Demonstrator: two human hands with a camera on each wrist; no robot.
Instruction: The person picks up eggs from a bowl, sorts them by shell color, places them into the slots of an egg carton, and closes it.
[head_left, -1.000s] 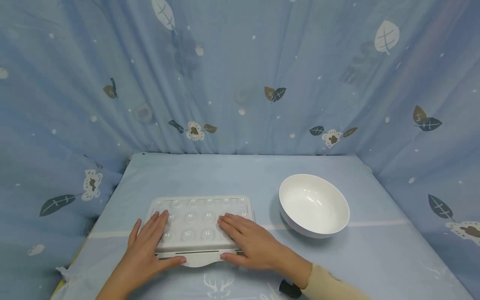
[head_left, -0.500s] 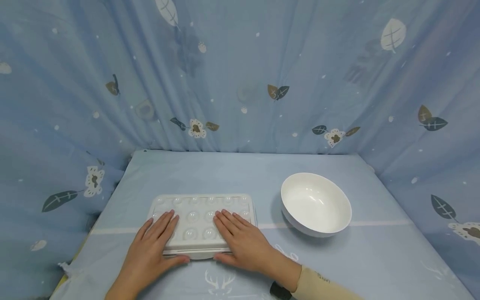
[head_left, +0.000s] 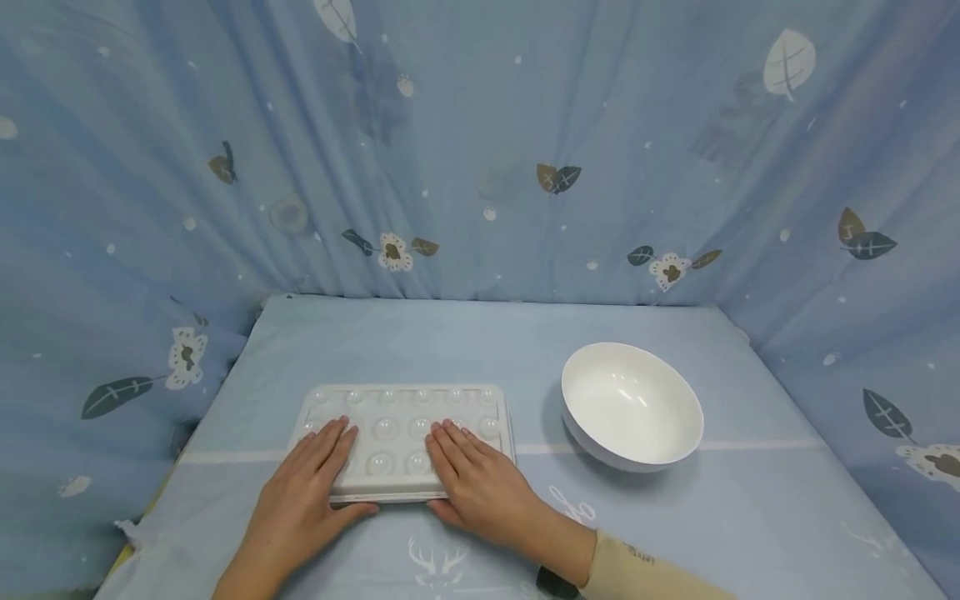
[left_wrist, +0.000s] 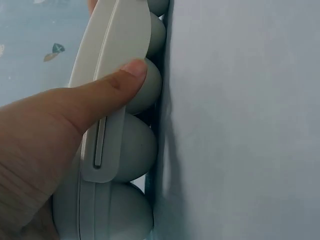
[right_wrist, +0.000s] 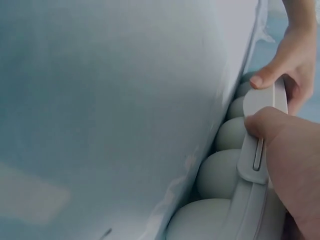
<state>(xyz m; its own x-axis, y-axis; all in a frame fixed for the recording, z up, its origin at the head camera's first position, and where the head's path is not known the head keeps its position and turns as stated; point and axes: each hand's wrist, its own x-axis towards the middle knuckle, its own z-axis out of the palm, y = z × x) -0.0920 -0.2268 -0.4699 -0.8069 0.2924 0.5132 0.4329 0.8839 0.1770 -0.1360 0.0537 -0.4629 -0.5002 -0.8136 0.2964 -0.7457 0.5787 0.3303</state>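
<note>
A white plastic egg box [head_left: 400,446] with rows of round bumps in its lid lies on the cloth-covered table. On the left of the lid my left hand [head_left: 300,496] rests its straight fingers, while its thumb touches the front latch flap [left_wrist: 125,35] in the left wrist view. My right hand [head_left: 491,496] presses the right half of the lid with straight fingers. Its thumb lies against the same flap in the right wrist view. That flap lies folded down against the front. Rounded egg cups [right_wrist: 218,173] bulge below the rim. Whether eggs are inside cannot be seen.
A white bowl [head_left: 632,407] stands to the right of the egg box. Part of a small black object [head_left: 557,583] shows beneath the right forearm. A patterned blue curtain [head_left: 480,150] rises behind and beside the table.
The front latch flap stuck out towards me a second ago and is now folded down out of the head view. Both hands stayed on the lid, shifting slightly, the right one a little leftwards.
</note>
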